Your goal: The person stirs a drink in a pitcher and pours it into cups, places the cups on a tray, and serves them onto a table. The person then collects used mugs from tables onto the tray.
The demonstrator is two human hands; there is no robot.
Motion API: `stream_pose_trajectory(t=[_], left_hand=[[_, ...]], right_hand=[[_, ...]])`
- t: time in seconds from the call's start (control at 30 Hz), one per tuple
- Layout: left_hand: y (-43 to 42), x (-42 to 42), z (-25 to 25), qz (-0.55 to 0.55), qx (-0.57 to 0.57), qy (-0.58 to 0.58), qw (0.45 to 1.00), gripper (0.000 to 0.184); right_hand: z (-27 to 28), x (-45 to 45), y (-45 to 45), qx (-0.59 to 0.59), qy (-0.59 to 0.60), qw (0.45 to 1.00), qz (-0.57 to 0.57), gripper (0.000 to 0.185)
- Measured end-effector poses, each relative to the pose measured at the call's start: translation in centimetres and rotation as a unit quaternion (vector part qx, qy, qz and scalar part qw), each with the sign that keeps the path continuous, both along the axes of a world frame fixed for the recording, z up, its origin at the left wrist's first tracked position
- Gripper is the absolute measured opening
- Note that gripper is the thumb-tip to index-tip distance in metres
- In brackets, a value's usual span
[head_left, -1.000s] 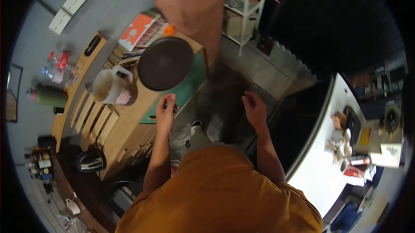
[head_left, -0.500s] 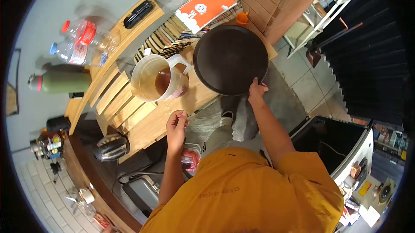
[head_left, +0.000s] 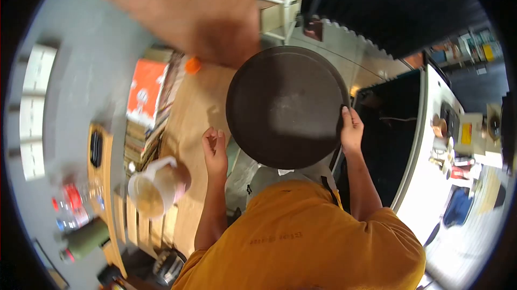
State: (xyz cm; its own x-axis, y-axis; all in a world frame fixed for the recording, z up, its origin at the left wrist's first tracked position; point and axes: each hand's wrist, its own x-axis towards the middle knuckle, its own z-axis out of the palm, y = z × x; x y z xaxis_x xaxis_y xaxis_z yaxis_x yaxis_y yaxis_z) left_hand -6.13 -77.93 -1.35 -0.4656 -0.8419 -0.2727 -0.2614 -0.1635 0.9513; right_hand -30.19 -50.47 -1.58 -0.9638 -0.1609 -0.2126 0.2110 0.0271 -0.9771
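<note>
A large round dark brown tray [head_left: 288, 107] is held out in front of my body, over the floor. My right hand [head_left: 351, 131] grips its right rim, thumb on top and the fingers going underneath. My left hand [head_left: 215, 150] is raised just left of the tray, not touching it. Its fingers are curled in, and whether anything small lies in them is hidden. On the wooden bench [head_left: 188, 188] at the left stands a translucent plastic pitcher [head_left: 151, 193], blurred, nearest to my left hand.
Books topped by an orange notebook [head_left: 146, 91] stand along the wall, with a small orange cup [head_left: 193, 65] close by. Plastic bottles [head_left: 72, 209], a green flask [head_left: 86, 241] and a kettle [head_left: 168, 266] are lower left. A white counter [head_left: 420, 145] runs along the right.
My right hand has lifted the tray away from the bench and nearer to my body. The view has turned right, so the bench and pitcher now sit farther left. My left hand stays raised and curled.
</note>
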Motion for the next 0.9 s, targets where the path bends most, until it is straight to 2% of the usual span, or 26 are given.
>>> stream_pose_trajectory(t=[0.03,0.07,0.13,0.27,0.33,0.37,0.43,0.53,0.6,0.67,0.7,0.77,0.87,0.9], left_hand=[[0.4,-2.9,0.6,-0.022,0.072,0.058,0.995,0.040],[0.8,-5.7,1.5,-0.048,0.069,0.062,0.994,0.040],[2.1,-11.6,3.4,-0.157,0.148,0.019,0.976,0.045],[9.0,-24.2,5.3,-0.263,0.103,0.109,0.953,0.053],[12.5,-30.1,5.8,-0.080,0.195,0.104,0.972,0.053],[13.4,-32.7,6.2,-0.101,0.188,0.104,0.972,0.053],[14.8,-37.7,6.9,-0.196,0.212,0.171,0.942,0.065],[15.5,-44.7,4.8,-0.255,0.243,0.187,0.917,0.069],[16.7,-48.9,7.4,-0.271,0.254,0.171,0.912,0.070],[16.9,-53.0,8.1,-0.208,0.330,0.212,0.896,0.053],[17.0,-55.2,8.4,-0.213,0.331,0.211,0.895,0.053],[16.8,-59.7,8.6,-0.225,0.174,0.201,0.938,0.055],[15.6,-67.7,7.7,-0.292,0.197,0.223,0.909,0.054],[15.5,-70.9,7.3,-0.303,0.202,0.228,0.903,0.054]], right_hand=[[1.7,-1.1,2.1,0.009,0.017,1.000,-0.015,0.028],[2.0,-2.3,4.2,-0.009,0.030,0.998,-0.049,0.028],[4.8,-4.1,7.2,-0.026,0.026,0.994,-0.101,0.028],[5.5,-9.5,12.6,-0.050,0.078,0.982,-0.162,0.028],[5.8,-13.0,15.0,-0.025,0.101,0.978,-0.182,0.027],[6.6,-14.9,16.0,-0.002,0.107,0.977,-0.185,0.027],[8.5,-18.3,18.0,0.046,0.110,0.974,-0.191,0.027],[10.2,-23.3,20.3,0.048,0.148,0.965,-0.209,0.028],[11.2,-26.4,21.0,0.063,0.154,0.962,-0.217,0.030],[11.2,-29.6,21.8,0.075,0.147,0.961,-0.221,0.030],[11.4,-31.4,21.8,0.077,0.147,0.960,-0.227,0.030],[11.6,-35.0,21.1,0.082,0.144,0.958,-0.235,0.034],[9.0,-40.8,22.0,0.145,0.091,0.952,-0.255,0.038],[8.7,-43.2,21.9,0.126,0.089,0.950,-0.273,0.042]])
